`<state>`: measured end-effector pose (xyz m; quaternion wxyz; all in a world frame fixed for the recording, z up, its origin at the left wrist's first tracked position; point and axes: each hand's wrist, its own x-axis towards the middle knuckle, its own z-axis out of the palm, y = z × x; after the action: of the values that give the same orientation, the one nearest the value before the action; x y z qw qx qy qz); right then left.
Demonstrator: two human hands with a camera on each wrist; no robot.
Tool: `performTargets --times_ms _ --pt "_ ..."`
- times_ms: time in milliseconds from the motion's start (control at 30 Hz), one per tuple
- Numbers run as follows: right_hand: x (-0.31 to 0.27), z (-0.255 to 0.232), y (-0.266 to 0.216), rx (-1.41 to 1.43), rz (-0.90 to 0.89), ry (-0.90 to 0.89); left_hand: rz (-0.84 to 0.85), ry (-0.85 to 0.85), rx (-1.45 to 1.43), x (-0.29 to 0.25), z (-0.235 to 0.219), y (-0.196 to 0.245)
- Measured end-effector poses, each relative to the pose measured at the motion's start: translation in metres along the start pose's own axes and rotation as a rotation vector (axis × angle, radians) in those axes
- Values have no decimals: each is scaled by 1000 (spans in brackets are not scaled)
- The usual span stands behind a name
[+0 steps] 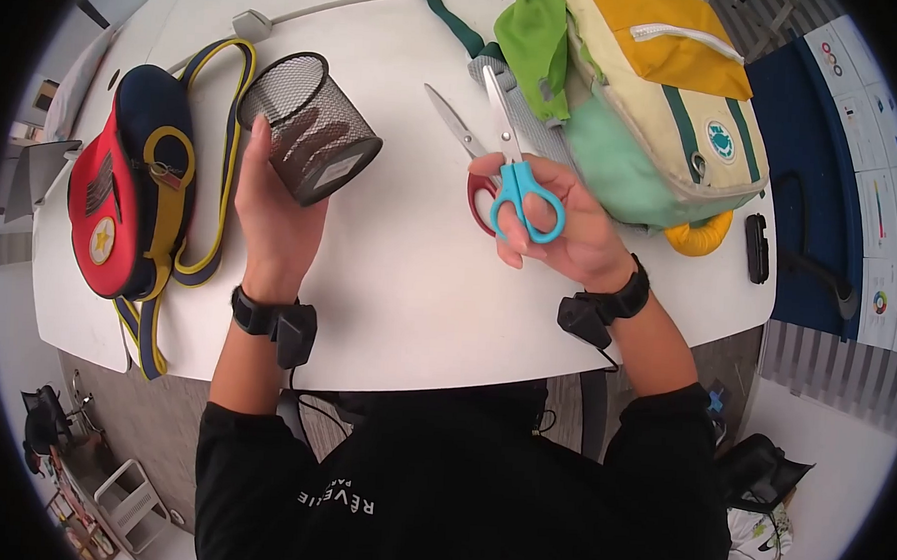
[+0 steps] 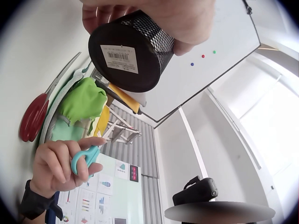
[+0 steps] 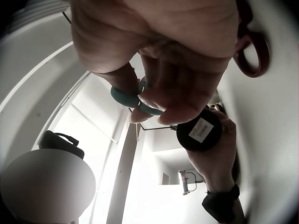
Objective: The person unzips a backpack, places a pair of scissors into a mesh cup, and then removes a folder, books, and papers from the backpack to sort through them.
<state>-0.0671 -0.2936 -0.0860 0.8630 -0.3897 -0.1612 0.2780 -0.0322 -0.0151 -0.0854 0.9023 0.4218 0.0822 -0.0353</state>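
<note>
My left hand [image 1: 276, 222] grips a black mesh pen cup [image 1: 349, 141] above the table, tilted with its mouth toward the far left. Its solid base with a white label [image 2: 119, 59] faces the camera in the left wrist view. In my right hand [image 1: 583, 231] is a pair of scissors with turquoise handles [image 1: 519, 188], fingers through and around the loops. The blades point away from me and stand slightly apart. Just left of them lies a second pair of scissors [image 1: 453, 121] with dark red handles, on the table, partly overlapped by the turquoise pair.
A red and navy bag [image 1: 107, 200] with yellow-edged straps lies at the left of the white table [image 1: 408, 298]. A cream, green and yellow backpack [image 1: 666, 119] fills the far right. Near the right edge is a small black case [image 1: 758, 248]. A cable [image 1: 371, 1] runs along the back.
</note>
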Motion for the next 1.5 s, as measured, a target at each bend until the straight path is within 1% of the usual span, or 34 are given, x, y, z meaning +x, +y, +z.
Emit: performTargets --times_ms 67,100,167,300,400,500,567,600,633,667,733,800,833,900,967,1033,1167,1300,1367,1500 --pt "0 1 -2 -87 -3 36 -21 29 -66 -1 2 1" --pt "0 1 -2 -86 1 37 -23 32 -68 -3 3 1" --pt "0 2 -3 -61 -5 34 -14 2 -53 -4 5 2" --pt "1 -1 -2 -58 -2 15 34 4 -26 -1 4 1" --pt "1 3 -4 4 25 0 8 -11 -57 0 1 1" --pt "1 4 -3 25 37 -1 -27 50 -86 -3 5 1" --pt "0 2 0 -88 9 48 -81 -11 -146 -1 1 2" --pt "0 2 0 -75 7 34 -100 -17 -154 1 -1 1" --pt "1 1 1 -92 7 65 -107 -30 -149 1 -2 1" --pt "2 0 1 -112 9 96 -121 -20 -150 1 -2 2" --pt "2 -2 1 -110 20 75 -134 0 -152 -1 3 3" --pt "3 2 0 -121 35 75 -232 -1 -244 -3 6 5" --pt "3 3 0 -119 39 71 -228 4 -244 -3 5 4" --pt "2 5 -1 -180 42 75 -243 -93 -243 -2 1 4" --pt "3 4 -1 -188 49 78 -253 -105 -207 2 -5 4" --pt "3 4 1 -193 59 82 -274 -138 -259 2 -7 4" --pt "3 4 6 -147 59 85 -260 -94 -233 0 -6 6" --pt "2 4 3 -153 46 65 -243 -114 -206 -1 0 5" --pt "3 10 0 -130 47 80 -199 -48 -217 -2 6 5" --pt "5 12 -1 -95 64 91 -232 -95 -207 1 -7 6"
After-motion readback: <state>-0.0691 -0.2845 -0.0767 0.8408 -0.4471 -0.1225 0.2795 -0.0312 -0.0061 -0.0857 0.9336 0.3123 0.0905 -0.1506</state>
